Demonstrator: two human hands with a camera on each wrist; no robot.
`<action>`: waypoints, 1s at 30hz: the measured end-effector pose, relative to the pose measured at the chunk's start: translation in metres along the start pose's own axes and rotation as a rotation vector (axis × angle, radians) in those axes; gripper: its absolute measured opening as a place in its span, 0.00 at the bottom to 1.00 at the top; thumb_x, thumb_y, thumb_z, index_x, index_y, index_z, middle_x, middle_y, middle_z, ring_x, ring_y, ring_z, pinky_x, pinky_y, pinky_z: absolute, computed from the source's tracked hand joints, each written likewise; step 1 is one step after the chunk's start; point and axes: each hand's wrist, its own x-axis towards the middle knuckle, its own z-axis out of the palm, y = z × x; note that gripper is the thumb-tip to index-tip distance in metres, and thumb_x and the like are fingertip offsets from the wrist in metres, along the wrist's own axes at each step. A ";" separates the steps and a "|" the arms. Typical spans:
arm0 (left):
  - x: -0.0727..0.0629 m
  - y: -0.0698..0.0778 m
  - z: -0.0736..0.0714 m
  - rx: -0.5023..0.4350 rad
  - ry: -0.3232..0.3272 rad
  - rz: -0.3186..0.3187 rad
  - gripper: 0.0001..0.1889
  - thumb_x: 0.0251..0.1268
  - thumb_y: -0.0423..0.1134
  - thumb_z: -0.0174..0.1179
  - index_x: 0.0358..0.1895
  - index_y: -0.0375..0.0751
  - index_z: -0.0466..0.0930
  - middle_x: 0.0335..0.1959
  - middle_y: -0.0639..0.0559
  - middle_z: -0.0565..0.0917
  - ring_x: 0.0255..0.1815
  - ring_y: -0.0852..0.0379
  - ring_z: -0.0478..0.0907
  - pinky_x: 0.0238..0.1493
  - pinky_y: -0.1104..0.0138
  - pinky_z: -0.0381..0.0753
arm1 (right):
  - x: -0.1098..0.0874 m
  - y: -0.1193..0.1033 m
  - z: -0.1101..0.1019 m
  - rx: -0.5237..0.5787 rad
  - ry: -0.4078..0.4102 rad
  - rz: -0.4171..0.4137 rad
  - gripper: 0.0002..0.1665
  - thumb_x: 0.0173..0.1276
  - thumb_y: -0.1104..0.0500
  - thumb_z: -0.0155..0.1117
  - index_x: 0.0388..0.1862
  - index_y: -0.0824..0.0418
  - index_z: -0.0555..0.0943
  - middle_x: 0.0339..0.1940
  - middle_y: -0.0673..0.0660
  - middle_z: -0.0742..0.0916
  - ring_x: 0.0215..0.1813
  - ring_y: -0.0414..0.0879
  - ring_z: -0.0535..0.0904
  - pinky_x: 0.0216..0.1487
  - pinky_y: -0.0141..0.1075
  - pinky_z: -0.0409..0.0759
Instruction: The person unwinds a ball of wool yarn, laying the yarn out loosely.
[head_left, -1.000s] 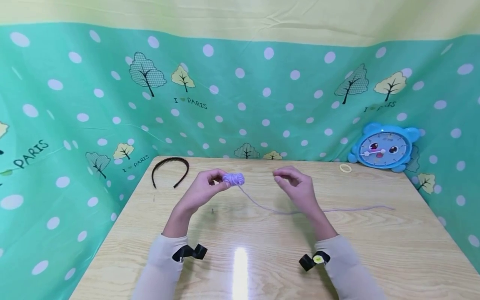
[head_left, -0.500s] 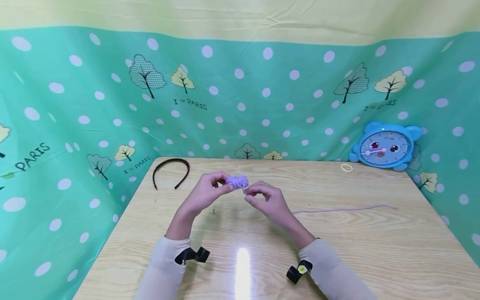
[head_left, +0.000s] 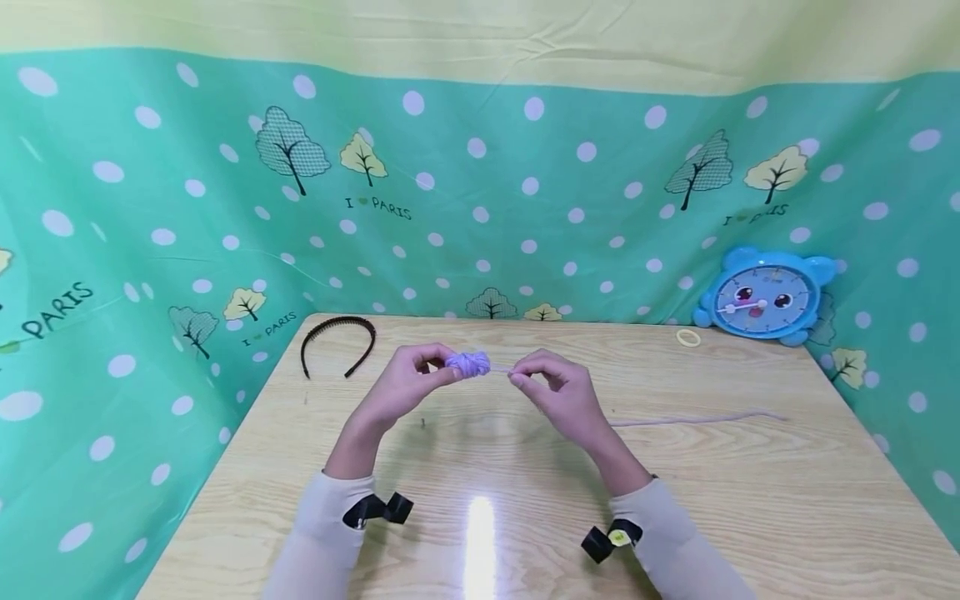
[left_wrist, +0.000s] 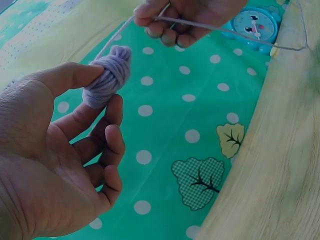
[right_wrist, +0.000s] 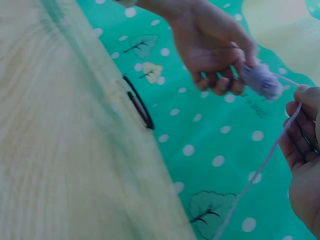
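My left hand (head_left: 401,383) pinches a small lilac ball of yarn (head_left: 468,364) between thumb and fingers, above the table. To its right, my right hand (head_left: 562,396) pinches the yarn strand (head_left: 500,370) a short way from the ball. That short length runs straight between the two hands. In the left wrist view the wound ball (left_wrist: 107,77) shows its wraps, and the strand carries on past the right hand's fingers. The loose yarn tail (head_left: 697,420) lies on the table to the right, partly hidden behind the right forearm.
A black toothed headband (head_left: 337,325) lies at the table's back left. At the back right are a cream ring (head_left: 687,337) and a blue bear-shaped clock (head_left: 765,296) against the curtain. A tiny dark speck (head_left: 422,423) sits on the wooden table (head_left: 750,517).
From being apart on the right with nothing visible in its fingers, my right hand came to the ball, took the strand, and moved slightly right. The left hand still holds the ball.
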 end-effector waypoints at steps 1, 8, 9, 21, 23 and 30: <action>0.000 0.000 0.000 0.002 0.002 -0.002 0.06 0.68 0.38 0.67 0.42 0.40 0.87 0.39 0.52 0.87 0.35 0.49 0.72 0.34 0.68 0.72 | 0.001 -0.001 -0.003 0.001 0.010 -0.007 0.06 0.72 0.67 0.68 0.41 0.72 0.86 0.40 0.57 0.89 0.47 0.43 0.85 0.56 0.28 0.84; 0.000 0.000 0.000 0.011 0.011 -0.017 0.05 0.65 0.36 0.67 0.39 0.39 0.88 0.39 0.52 0.86 0.35 0.49 0.72 0.34 0.68 0.71 | 0.005 -0.008 -0.023 -0.035 0.094 0.009 0.05 0.70 0.69 0.68 0.41 0.73 0.86 0.40 0.56 0.90 0.47 0.41 0.84 0.56 0.27 0.84; -0.001 0.000 0.000 0.011 0.011 -0.014 0.05 0.65 0.36 0.67 0.39 0.39 0.88 0.39 0.51 0.86 0.36 0.49 0.72 0.35 0.68 0.72 | 0.005 -0.008 -0.025 -0.039 0.104 0.007 0.05 0.70 0.69 0.68 0.41 0.72 0.86 0.40 0.57 0.90 0.47 0.41 0.84 0.56 0.28 0.84; -0.001 0.000 -0.001 0.030 -0.005 0.026 0.04 0.63 0.32 0.67 0.39 0.37 0.87 0.37 0.54 0.86 0.35 0.52 0.71 0.35 0.68 0.70 | 0.003 -0.007 -0.060 -0.081 0.200 -0.007 0.05 0.70 0.72 0.67 0.42 0.73 0.86 0.40 0.47 0.89 0.47 0.38 0.85 0.55 0.25 0.83; -0.001 -0.001 -0.001 0.034 -0.004 0.017 0.04 0.63 0.33 0.68 0.39 0.38 0.87 0.37 0.53 0.86 0.34 0.52 0.71 0.34 0.68 0.71 | 0.003 -0.009 -0.065 -0.083 0.218 -0.002 0.05 0.70 0.71 0.67 0.42 0.73 0.86 0.40 0.47 0.89 0.46 0.38 0.85 0.53 0.25 0.83; 0.000 -0.001 -0.001 0.026 0.002 0.001 0.04 0.64 0.32 0.67 0.39 0.37 0.86 0.36 0.55 0.85 0.33 0.53 0.69 0.33 0.68 0.70 | 0.005 -0.013 -0.083 -0.145 0.251 0.013 0.06 0.71 0.71 0.66 0.44 0.73 0.86 0.41 0.43 0.89 0.46 0.34 0.83 0.49 0.23 0.83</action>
